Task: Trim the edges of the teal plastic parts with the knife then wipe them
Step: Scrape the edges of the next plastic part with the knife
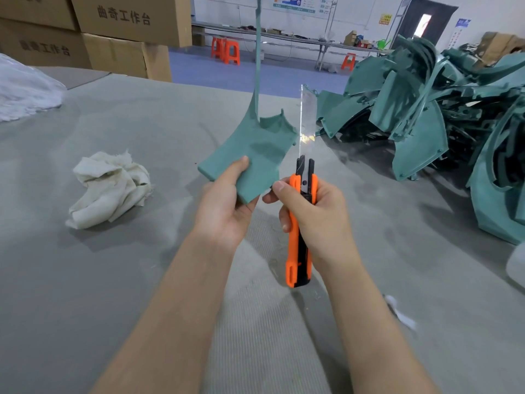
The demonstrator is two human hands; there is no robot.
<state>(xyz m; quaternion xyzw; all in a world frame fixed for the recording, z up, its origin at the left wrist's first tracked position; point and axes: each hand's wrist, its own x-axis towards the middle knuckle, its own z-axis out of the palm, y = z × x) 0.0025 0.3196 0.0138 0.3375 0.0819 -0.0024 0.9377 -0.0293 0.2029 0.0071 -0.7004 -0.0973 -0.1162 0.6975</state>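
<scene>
Left hand (224, 211) pinches the teal part (255, 149), right hand (315, 211) grips the knife (294, 251); stroke the blade (308, 115) away from left fingers (238, 166).

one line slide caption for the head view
Left hand holds a teal plastic part, right hand an orange utility knife, blade at its edge; white rag and pile of teal parts nearby.

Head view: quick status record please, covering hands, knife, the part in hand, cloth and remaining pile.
left hand: holds teal part by its near corner, above the table
right hand: grips knife by its orange handle
blade: extended, pointing up, beside the part's right edge; contact unclear
cloth: crumpled on table, left of the hands, untouched
pile: teal parts heaped at right
</scene>
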